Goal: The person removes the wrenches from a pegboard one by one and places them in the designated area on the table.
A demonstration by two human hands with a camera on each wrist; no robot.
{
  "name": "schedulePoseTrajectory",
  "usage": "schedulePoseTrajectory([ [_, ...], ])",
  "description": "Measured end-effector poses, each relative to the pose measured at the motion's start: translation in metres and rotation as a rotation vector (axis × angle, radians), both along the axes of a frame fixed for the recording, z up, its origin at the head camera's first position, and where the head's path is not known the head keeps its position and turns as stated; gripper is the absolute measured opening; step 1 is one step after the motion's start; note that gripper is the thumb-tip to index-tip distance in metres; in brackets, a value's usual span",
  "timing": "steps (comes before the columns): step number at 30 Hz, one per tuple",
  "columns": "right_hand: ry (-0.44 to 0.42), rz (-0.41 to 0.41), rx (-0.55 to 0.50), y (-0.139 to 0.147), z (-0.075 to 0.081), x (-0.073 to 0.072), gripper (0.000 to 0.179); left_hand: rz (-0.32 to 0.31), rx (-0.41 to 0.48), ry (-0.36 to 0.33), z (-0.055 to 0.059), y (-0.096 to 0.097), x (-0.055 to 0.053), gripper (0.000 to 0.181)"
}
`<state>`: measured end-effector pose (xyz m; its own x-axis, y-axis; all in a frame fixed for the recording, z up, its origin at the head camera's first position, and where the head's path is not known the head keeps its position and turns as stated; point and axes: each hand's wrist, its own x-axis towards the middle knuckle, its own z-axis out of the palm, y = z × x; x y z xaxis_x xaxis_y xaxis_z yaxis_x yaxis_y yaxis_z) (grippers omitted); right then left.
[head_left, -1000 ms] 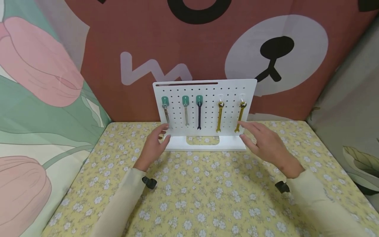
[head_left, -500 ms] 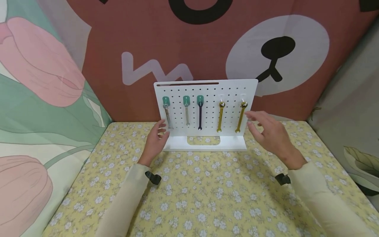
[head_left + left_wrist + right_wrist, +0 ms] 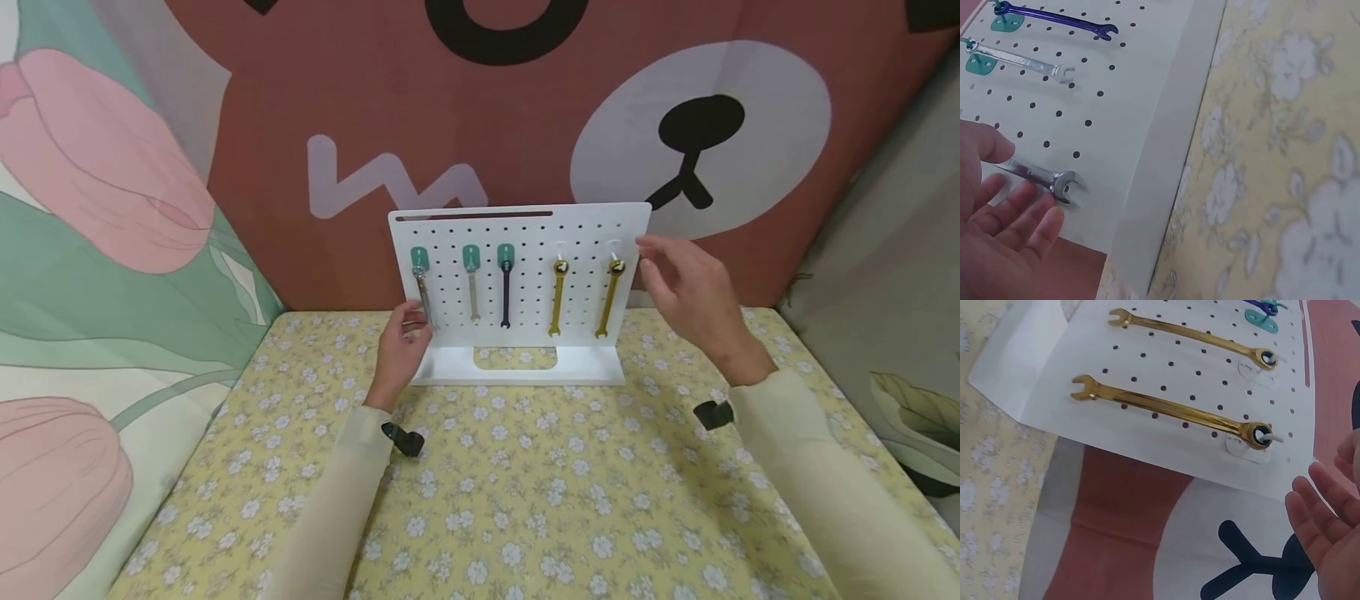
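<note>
A white pegboard [image 3: 525,325] stands on the table with several wrenches hanging from hooks. My left hand [image 3: 401,346] is at its lower left edge, fingers loosely bent around the lower end of a silver wrench [image 3: 1054,181]; the thumb overlaps that wrench in the left wrist view. My right hand [image 3: 693,292] is raised beside the upper right edge of the board, fingers loosely bent, holding nothing. Nearest to it hangs a gold wrench [image 3: 1172,411], with a second gold wrench [image 3: 1191,336] further in. A purple wrench [image 3: 506,296] and another silver wrench [image 3: 472,292] hang toward the left.
Green hooks [image 3: 420,257] carry the left-side wrenches; clear hooks [image 3: 1247,447] carry the gold ones. A yellow flowered cloth [image 3: 495,475] covers the table. Close behind the board hangs a brown curtain [image 3: 360,258] with a bear print.
My right hand has risen from the lower end of the right gold wrench to the board's upper right edge. My left hand has shifted slightly up and right by the silver wrench.
</note>
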<state>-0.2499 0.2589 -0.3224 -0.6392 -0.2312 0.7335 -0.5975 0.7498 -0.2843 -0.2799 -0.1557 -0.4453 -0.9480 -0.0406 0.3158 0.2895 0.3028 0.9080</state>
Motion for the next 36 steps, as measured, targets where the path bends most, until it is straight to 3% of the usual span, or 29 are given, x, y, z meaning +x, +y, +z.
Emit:
schedulePoseTrajectory([
  [6,-0.069,-0.044,-0.043,0.0,0.011,-0.017,0.035,0.006,-0.006,0.018,-0.001,0.005,-0.006,0.036],
  [17,-0.102,-0.067,-0.098,0.007,0.016,-0.037,0.037,0.055,-0.035,-0.04,-0.001,0.009,-0.01,0.028],
  [31,-0.124,-0.084,-0.166,0.0,0.023,-0.05,0.036,0.008,-0.056,-0.046,-0.007,0.004,-0.009,0.024],
  [36,-0.135,-0.083,-0.202,-0.002,0.024,-0.057,0.034,-0.052,-0.016,-0.076,-0.006,0.005,-0.006,0.022],
])
